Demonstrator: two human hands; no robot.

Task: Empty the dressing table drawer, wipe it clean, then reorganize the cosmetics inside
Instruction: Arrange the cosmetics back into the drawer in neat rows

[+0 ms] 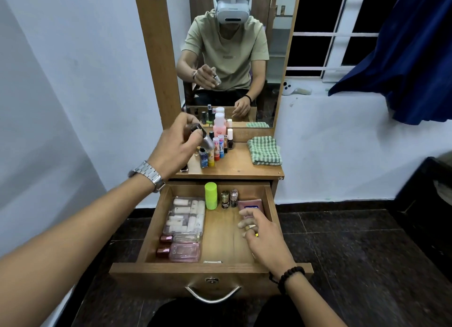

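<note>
A person seated at a dressing table works over its open drawer (267,199), which is partly filled. The left hand (175,143) is raised above the bench (239,166) and grips a small clear bottle (204,137) with a dark cap, tilted, over the cluster of small bottles (216,148) standing at 11 o'clock on the bench top. The right hand (261,231) reaches into the drawer at 3 o'clock, fingers loosely curled over the lower end of a pink tube (250,205); whether it grips the tube or only touches it cannot be told.

Inside the drawer, a clear pouch of white tubes (186,215) lies at 9 o'clock, 2 pink perfume bottles (182,249) lie at 7 o'clock, and a lime-green container (211,199) stands at 12 o'clock beside 2 small nail-polish bottles (230,198). A folded green checked cloth (265,151) rests at 2 o'clock on the bench.

The tidy drawer and the cloth laid aside suggest the refilling stage. To do it well, the bottle in the left hand would best travel upright and be set beside like items, while the right hand steadies the tube clear of the standing polishes, which look easy to topple.
</note>
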